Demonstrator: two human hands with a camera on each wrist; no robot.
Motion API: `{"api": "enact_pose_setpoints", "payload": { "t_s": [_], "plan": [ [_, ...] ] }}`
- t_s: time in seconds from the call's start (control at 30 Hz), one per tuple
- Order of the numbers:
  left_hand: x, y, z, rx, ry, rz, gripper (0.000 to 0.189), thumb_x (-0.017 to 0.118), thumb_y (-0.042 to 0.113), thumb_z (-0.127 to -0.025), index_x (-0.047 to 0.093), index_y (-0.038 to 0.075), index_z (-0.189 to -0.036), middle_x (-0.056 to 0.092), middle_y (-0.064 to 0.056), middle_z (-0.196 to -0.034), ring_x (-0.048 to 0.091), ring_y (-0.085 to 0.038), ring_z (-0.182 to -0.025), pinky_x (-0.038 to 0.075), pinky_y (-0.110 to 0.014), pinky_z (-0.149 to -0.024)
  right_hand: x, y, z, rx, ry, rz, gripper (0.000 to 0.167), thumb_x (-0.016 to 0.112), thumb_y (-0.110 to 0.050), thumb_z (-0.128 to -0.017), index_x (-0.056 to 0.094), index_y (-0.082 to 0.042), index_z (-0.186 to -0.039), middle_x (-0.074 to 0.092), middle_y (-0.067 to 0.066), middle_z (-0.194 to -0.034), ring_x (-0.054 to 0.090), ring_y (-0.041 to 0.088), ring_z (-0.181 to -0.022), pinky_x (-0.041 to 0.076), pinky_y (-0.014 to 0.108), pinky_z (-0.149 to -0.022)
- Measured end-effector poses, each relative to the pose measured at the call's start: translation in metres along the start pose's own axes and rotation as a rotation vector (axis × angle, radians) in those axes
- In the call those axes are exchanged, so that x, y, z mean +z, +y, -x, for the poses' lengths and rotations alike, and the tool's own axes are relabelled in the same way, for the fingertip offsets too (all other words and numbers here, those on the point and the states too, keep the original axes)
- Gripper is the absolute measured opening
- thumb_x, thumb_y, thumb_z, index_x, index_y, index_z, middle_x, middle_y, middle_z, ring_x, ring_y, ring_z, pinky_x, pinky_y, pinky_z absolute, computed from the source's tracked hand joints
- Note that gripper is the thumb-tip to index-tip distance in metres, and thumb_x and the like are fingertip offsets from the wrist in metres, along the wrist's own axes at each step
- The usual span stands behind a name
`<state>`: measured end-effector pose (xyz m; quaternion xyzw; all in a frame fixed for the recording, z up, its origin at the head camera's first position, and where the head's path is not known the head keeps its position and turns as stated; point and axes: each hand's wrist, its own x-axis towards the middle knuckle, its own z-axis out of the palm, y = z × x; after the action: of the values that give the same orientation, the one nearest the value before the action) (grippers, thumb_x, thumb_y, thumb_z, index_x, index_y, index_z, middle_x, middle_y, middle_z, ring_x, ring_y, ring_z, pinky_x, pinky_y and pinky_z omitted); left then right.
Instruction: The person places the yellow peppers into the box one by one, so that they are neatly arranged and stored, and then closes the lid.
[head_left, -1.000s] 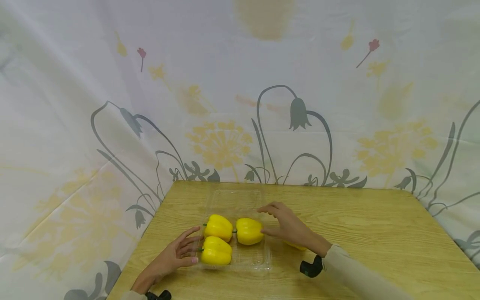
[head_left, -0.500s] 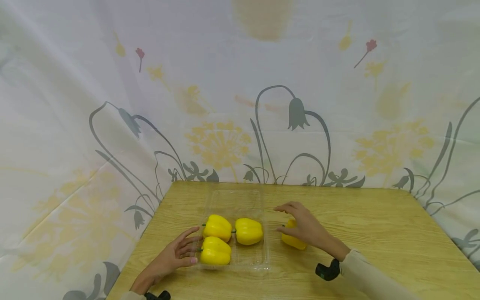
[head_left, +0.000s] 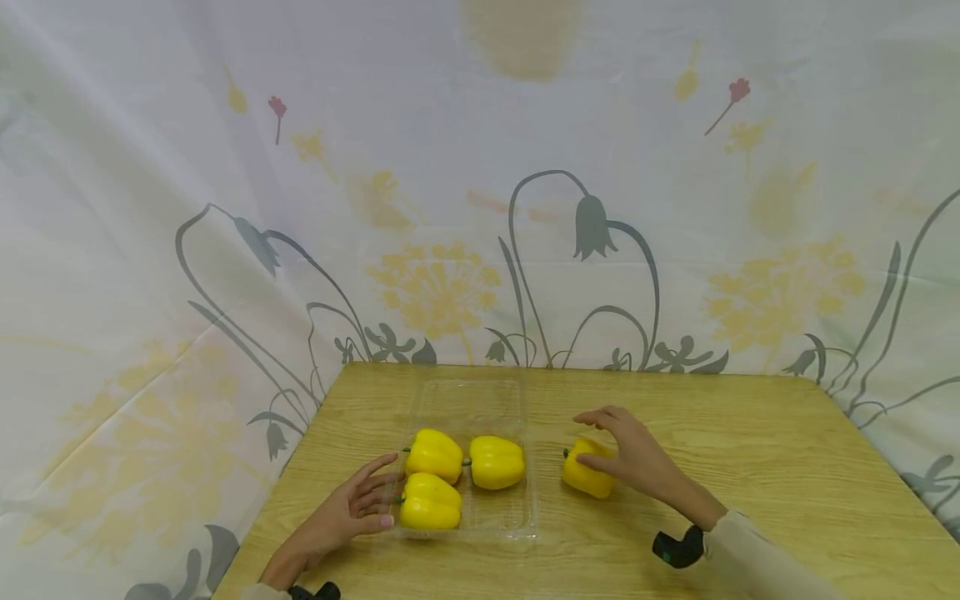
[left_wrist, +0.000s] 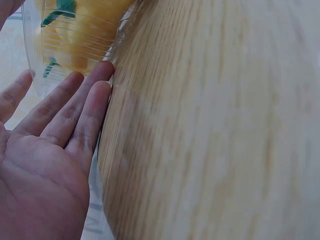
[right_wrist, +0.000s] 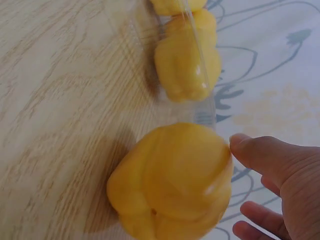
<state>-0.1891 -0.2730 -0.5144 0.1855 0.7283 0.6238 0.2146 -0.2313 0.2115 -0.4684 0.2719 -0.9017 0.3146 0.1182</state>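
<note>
A clear plastic clamshell box (head_left: 504,518) lies open, its lid (head_left: 468,402) spread away from me. Inside are three yellow bell peppers: one at the back left (head_left: 435,455), one at the front left (head_left: 431,502), one at the back right (head_left: 498,462). My left hand (head_left: 333,517) rests beside the box, straight fingertips at its left wall, as the left wrist view shows. A fourth yellow bell pepper (head_left: 585,481) lies on the table right of the box. Over it hovers my right hand (head_left: 645,458), fingers spread and thumb at the pepper's edge; whether they touch cannot be told.
The wooden table (head_left: 750,467) extends to the right of the loose pepper. Behind it and at the left hangs a pale flower-printed cloth (head_left: 450,208). A dark wrist camera (head_left: 678,548) sits on the right wrist.
My right hand has moved right, from beside the back right pepper in the box to the loose pepper, which is now more visible. My left hand has stayed put.
</note>
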Motion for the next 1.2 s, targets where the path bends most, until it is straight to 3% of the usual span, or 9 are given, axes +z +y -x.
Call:
{"api": "enact_pose_setpoints", "payload": {
  "t_s": [0.47, 0.73, 0.97, 1.2],
  "plan": [
    [-0.001, 0.002, 0.001, 0.003, -0.005, -0.003, 0.083, 0.065, 0.005, -0.102, 0.016, 0.021, -0.166, 0.028, -0.028, -0.162, 0.052, -0.024, -0.136, 0.049, -0.032, -0.105, -0.001, 0.011, 0.014, 0.028, 0.018, -0.005, 0.050, 0.084, -0.036, -0.088, 0.069, -0.013, -0.129, 0.064, 0.004, -0.118, 0.062, 0.030, -0.102, 0.056, 0.050, -0.083],
    [0.000, 0.004, 0.003, -0.005, -0.003, -0.006, 0.083, 0.065, 0.006, -0.102, 0.015, 0.021, -0.167, 0.028, -0.027, -0.163, 0.052, -0.022, -0.135, 0.049, -0.031, -0.105, 0.000, 0.009, 0.017, 0.070, -0.034, -0.030, 0.044, 0.077, -0.036, -0.095, 0.069, -0.009, -0.129, 0.065, 0.007, -0.122, 0.062, 0.028, -0.105, 0.057, 0.046, -0.085],
    [0.000, 0.005, 0.002, 0.002, -0.005, -0.006, 0.083, 0.064, 0.006, -0.102, 0.014, 0.019, -0.167, 0.027, -0.029, -0.162, 0.050, -0.028, -0.137, 0.049, -0.031, -0.105, 0.004, 0.010, 0.021, 0.071, -0.058, -0.037, 0.053, 0.080, -0.044, -0.090, 0.068, -0.012, -0.130, 0.064, 0.004, -0.123, 0.062, 0.021, -0.104, 0.057, 0.039, -0.084],
    [0.002, 0.003, 0.003, -0.013, 0.006, -0.009, 0.083, 0.066, 0.008, -0.102, 0.015, 0.020, -0.167, 0.028, -0.028, -0.162, 0.047, -0.036, -0.139, 0.049, -0.029, -0.105, 0.009, 0.013, 0.026, 0.090, -0.073, -0.081, 0.062, 0.087, -0.039, -0.083, 0.065, -0.010, -0.134, 0.064, 0.005, -0.124, 0.060, 0.018, -0.099, 0.057, 0.034, -0.083]
  ]
}}
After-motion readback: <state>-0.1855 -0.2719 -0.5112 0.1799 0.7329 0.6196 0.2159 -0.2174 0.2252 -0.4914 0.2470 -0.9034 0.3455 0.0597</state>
